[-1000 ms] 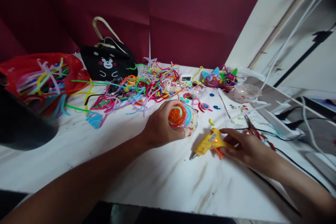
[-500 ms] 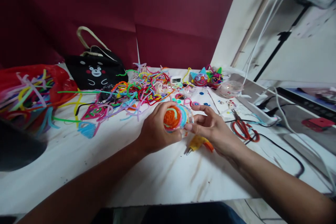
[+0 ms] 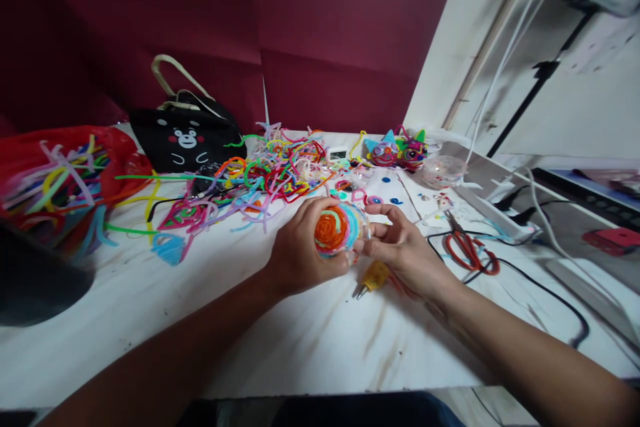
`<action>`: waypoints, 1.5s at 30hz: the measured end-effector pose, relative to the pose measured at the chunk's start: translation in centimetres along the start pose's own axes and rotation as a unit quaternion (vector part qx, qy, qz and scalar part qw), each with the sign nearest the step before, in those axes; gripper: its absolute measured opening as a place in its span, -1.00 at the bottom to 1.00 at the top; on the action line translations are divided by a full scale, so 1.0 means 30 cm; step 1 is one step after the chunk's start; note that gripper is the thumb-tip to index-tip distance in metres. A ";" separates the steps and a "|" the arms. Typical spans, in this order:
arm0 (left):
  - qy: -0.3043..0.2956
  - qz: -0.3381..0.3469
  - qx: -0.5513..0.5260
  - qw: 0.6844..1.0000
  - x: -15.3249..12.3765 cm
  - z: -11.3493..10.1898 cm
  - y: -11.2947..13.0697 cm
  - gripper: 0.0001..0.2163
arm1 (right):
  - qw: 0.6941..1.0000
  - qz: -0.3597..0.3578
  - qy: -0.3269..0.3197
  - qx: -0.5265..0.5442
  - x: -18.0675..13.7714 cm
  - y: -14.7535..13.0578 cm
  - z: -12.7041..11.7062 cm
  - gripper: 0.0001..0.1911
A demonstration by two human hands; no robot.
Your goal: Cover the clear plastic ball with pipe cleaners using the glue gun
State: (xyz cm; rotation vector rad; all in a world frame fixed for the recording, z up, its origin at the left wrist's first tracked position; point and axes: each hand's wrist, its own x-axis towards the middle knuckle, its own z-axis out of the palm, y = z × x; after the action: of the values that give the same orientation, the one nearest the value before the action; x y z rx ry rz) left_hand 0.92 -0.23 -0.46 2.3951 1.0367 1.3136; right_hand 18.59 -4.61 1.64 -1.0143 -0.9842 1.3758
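A round ball (image 3: 339, 229) covered in coiled orange, blue and pink pipe cleaners sits between both hands above the white table (image 3: 310, 340). My left hand (image 3: 300, 250) wraps round its left side. My right hand (image 3: 407, 250) pinches its right side with thumb and fingertips. A yellow glue gun (image 3: 373, 277) lies on the table just under my right hand, nozzle pointing toward me.
A tangle of loose pipe cleaners (image 3: 265, 170) spreads behind the ball. A black bear bag (image 3: 187, 137) and a red bag of pipe cleaners (image 3: 60, 177) stand at the left. Two finished cat-faced balls (image 3: 397, 150), red scissors (image 3: 467, 250) and cables lie at the right.
My right hand let go of the glue gun, which now lies on the table, and came up to the right side of the ball. My left hand kept its hold.
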 end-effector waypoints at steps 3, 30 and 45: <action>0.002 0.007 0.001 1.000 0.001 0.000 0.001 -0.41 | 1.000 0.005 -0.015 0.019 0.002 0.002 -0.002 -0.17; -0.021 0.046 -0.053 0.997 -0.026 0.032 0.005 -0.34 | 0.996 0.001 -0.046 0.072 -0.016 0.054 -0.039 -0.15; -0.051 -0.084 -0.094 0.991 -0.030 0.041 0.010 -0.26 | 0.994 0.022 -0.082 0.075 -0.017 0.054 -0.063 -0.14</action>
State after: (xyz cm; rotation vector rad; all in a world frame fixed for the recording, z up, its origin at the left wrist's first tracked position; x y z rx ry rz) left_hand 1.73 -0.89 -1.61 2.1612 1.0130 1.1629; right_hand 19.94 -5.16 -0.44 -0.8245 -0.9664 1.5647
